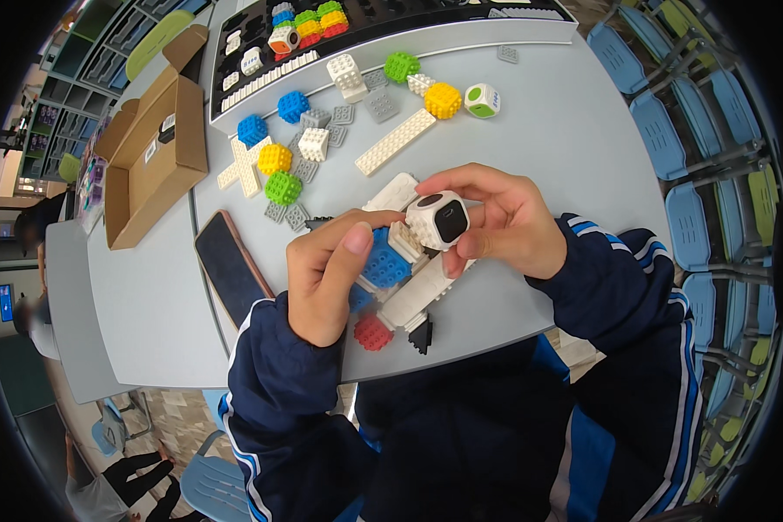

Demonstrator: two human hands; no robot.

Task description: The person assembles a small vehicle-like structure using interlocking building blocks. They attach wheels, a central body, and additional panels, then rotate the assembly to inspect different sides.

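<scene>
White plastic dominated the middle of the head view: a white cube module point(439, 219) with a dark rounded face sat pinched between the thumb and fingers of the right hand point(496, 228), held just above centre frame and pressed against the top of a small brick assembly point(396, 283). That assembly, built from a blue studded block, long white bricks, a red studded ball and a black wedge piece, rested on the grey table point(565, 148) near its lower edge. The left hand point(326, 278) closed around the assembly's left side, thumb laid across the top toward the cube, apparently to steady the model while the cube was lined up on its studs. Both grips were firm rather than slack. A dark phone point(230, 261) lay flat on the table just left of the left hand. Toward the upper centre, loose parts were spread within reach: blue, yellow and green studded balls, grey plates, a long white plate point(396, 141) and a white cube with a green face point(482, 100). A black sorting tray point(383, 26) of more pieces sat at the top edge, an open cardboard box point(152, 157) at the upper left, and blue chairs point(696, 165) lined the right side.
</scene>
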